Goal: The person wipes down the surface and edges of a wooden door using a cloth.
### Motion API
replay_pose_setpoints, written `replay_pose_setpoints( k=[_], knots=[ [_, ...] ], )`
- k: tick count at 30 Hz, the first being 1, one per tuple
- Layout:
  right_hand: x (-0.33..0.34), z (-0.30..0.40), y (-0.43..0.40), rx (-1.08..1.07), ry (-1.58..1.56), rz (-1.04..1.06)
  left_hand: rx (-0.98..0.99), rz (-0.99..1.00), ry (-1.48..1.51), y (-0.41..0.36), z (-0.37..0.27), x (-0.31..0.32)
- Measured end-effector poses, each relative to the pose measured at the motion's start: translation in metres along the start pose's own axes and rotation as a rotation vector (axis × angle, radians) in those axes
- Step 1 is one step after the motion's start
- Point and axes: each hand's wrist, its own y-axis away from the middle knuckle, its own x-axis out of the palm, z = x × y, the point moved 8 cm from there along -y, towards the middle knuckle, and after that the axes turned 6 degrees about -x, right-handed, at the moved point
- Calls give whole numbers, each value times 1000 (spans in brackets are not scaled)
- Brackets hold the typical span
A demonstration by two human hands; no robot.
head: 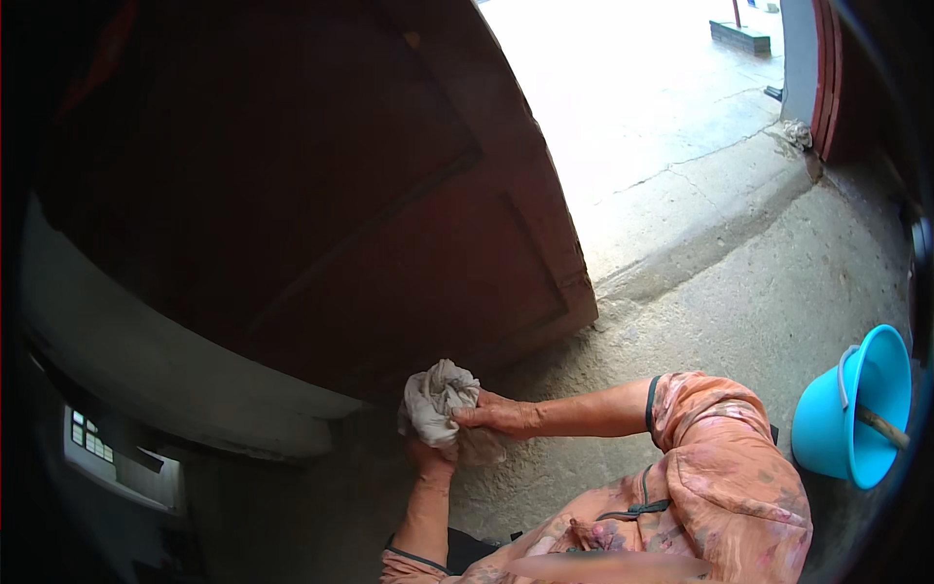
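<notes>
A crumpled whitish cloth (438, 401) is bunched between my two hands, low in front of a dark red wooden door (408, 241). My right hand (503, 414) grips its right side, thumb on top, and a thinner, brownish part hangs below the fingers. My left hand (432, 452) holds the cloth from underneath; its fingers are mostly hidden by the fabric. Both forearms reach from the short sleeves of an orange patterned shirt (737, 474).
A blue plastic bucket (821, 420) with a wooden handle (879, 425) inside stands on the concrete floor (751, 314) at the right. Beyond a low sill (678, 263) lies bright paving. Another crumpled cloth (797, 134) lies by the red door frame (824, 80).
</notes>
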Motion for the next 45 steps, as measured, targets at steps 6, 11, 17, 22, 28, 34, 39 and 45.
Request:
replay_pose_setpoints(
  k=[6, 11, 17, 22, 28, 34, 39, 45],
  knots=[
    [-21, 19, -5, 7, 191, -102, 48, -25, -114, -4, -6, 13],
    [37, 30, -8, -212, 909, 63, 231, 291, -436, -9, -9, 26],
    [0, 44, -21, -167, 424, -225, -118, 86, -209, 14, -43, 101],
    [17, 82, -3, -25, 316, -375, 308, -214, -588, -21, -140, -6],
    [72, 212, -14, -358, 952, -357, 881, -1065, -823, -28, -289, -142],
    [137, 334, -69, -550, 1471, -322, 718, -537, -649, -96, -339, -219],
    [120, 358, -65, -538, 1653, -417, 508, -445, -557, -109, -316, -168],
    [78, 377, -61, -529, 1800, -487, 473, -382, -435, -116, -304, -171]
  ],
)
